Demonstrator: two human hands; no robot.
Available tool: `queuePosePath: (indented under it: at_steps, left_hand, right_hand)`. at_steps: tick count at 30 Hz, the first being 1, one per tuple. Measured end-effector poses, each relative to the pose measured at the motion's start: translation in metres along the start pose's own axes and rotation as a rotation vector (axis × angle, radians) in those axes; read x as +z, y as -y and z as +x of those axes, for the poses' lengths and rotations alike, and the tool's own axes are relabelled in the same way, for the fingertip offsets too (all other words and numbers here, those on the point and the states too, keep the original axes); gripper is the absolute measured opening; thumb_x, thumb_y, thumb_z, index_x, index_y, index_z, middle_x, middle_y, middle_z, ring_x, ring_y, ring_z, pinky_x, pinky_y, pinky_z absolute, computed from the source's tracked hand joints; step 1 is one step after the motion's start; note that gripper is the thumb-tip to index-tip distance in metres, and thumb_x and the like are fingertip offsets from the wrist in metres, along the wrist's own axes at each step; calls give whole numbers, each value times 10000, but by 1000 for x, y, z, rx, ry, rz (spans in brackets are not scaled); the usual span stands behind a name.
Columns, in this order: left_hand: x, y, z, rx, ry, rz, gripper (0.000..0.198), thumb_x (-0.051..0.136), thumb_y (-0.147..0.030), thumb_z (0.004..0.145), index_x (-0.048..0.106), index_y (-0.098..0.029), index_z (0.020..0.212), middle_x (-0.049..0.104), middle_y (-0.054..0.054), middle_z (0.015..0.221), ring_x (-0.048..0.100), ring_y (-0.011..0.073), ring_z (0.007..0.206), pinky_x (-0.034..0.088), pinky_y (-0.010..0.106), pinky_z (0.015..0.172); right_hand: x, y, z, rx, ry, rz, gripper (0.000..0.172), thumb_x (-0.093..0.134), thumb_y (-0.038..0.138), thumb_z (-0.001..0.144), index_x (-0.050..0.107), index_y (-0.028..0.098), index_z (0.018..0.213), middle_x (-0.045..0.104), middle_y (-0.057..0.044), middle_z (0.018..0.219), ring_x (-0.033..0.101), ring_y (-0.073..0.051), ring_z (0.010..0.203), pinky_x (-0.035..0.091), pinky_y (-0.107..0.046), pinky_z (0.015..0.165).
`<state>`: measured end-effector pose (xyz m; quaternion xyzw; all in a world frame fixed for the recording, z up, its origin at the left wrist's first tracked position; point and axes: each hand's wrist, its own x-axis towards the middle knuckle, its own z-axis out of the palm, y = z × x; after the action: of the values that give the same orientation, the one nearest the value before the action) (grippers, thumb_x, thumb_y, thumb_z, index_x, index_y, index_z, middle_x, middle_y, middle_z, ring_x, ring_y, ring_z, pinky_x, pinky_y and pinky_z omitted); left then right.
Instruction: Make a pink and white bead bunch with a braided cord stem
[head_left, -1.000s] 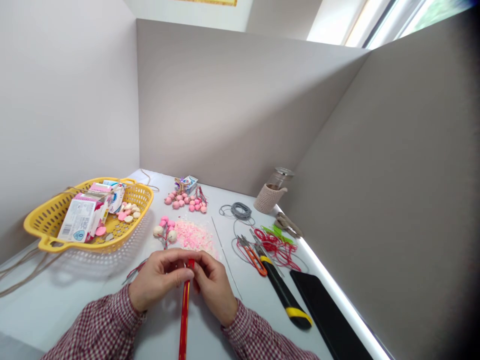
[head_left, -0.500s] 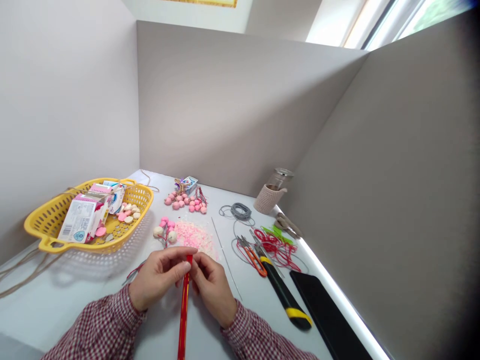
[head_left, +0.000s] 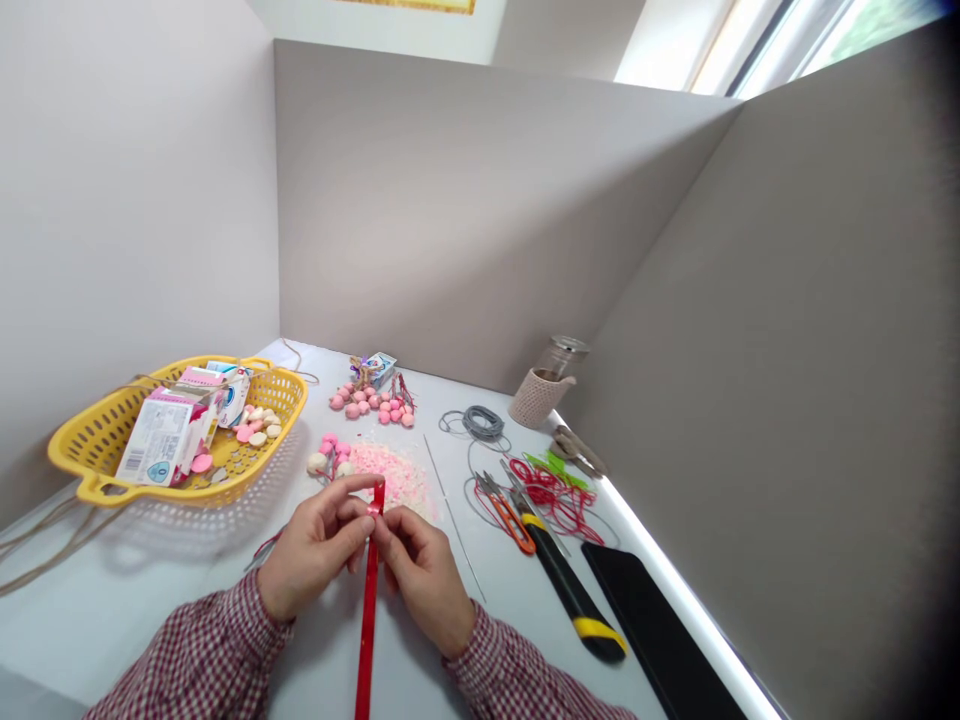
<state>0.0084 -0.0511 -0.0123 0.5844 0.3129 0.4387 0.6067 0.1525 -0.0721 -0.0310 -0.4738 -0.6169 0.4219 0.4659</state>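
A red ribbon [head_left: 367,630] hangs from my fingers toward the bottom edge, its upper end folded over and standing up between my hands. My left hand [head_left: 319,545] pinches it near the fold, with the index finger reaching to the top end. My right hand [head_left: 421,572] grips the ribbon from the other side, thumb and index finger pressed together. Just beyond them lies a pile of pink and white crumbs [head_left: 390,472], with pink and white balls [head_left: 328,452] beside it, partly behind my left hand.
A yellow basket [head_left: 97,432] with cartons and discs stands left. More pink balls [head_left: 362,402] lie behind. On the right are grey cord [head_left: 482,423], red cord [head_left: 551,490], orange snips [head_left: 517,528], a black-and-yellow tool [head_left: 574,590], a black slab [head_left: 652,625] and a jar [head_left: 541,385].
The ribbon's top end now rises higher and shows a fold at my fingertips. My left index finger has lifted a little. The hanging part now shows plain red instead of gold-edged.
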Motion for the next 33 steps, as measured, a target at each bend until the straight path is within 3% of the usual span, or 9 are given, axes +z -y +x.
queuePosePath:
  at_steps: [5, 11, 14, 21, 25, 33]
  left_hand:
    - [1, -2, -1, -34, 6, -20, 534, 614, -375, 733, 448, -131, 1178, 549, -41, 609, 425, 45, 430, 305, 170, 402]
    - [3, -6, -2, -114, 88, -40, 792, 635, -321, 712, 230, -137, 1367, 626, -4, 649, 407, 43, 411, 328, 170, 393]
    - [3, -4, -2, -121, 88, -31, 827, 631, -310, 710, 190, -131, 1386, 637, 3, 647, 397, 42, 399, 318, 167, 380]
    - [3, -3, -2, -159, 111, -18, 766, 611, -316, 705, 250, -108, 1348, 624, -17, 597, 381, 35, 359, 300, 163, 359]
    - [2, -2, 0, -145, 55, -30, 667, 592, -341, 711, 306, -116, 1270, 624, -19, 610, 391, 39, 343, 307, 165, 346]
    - [0, 3, 2, -97, -32, -64, 398, 587, -383, 733, 371, -189, 1005, 625, -38, 624, 381, 26, 305, 251, 138, 311]
  right_hand:
    - [0, 0, 0, 11, 0, 50, 298, 518, 442, 811, 502, 173, 684, 413, 56, 528, 357, -72, 434, 288, -199, 410]
    - [1, 1, 1, 9, -57, 94, 260, 500, 402, 810, 493, 181, 672, 413, 58, 528, 354, -76, 445, 288, -201, 421]
    - [1, 3, 1, 2, -61, 116, 251, 497, 382, 811, 478, 185, 658, 402, 61, 515, 352, -79, 455, 291, -201, 432]
    - [1, 5, 0, 30, -63, 167, 247, 514, 367, 803, 466, 187, 642, 402, 70, 492, 350, -75, 437, 297, -200, 431]
    - [1, 3, 0, 52, -14, 175, 280, 504, 411, 809, 459, 184, 651, 418, 63, 521, 347, -66, 413, 287, -201, 406]
    - [1, -1, 0, 74, -38, 126, 286, 503, 414, 812, 483, 177, 654, 375, 72, 487, 346, -70, 415, 276, -198, 400]
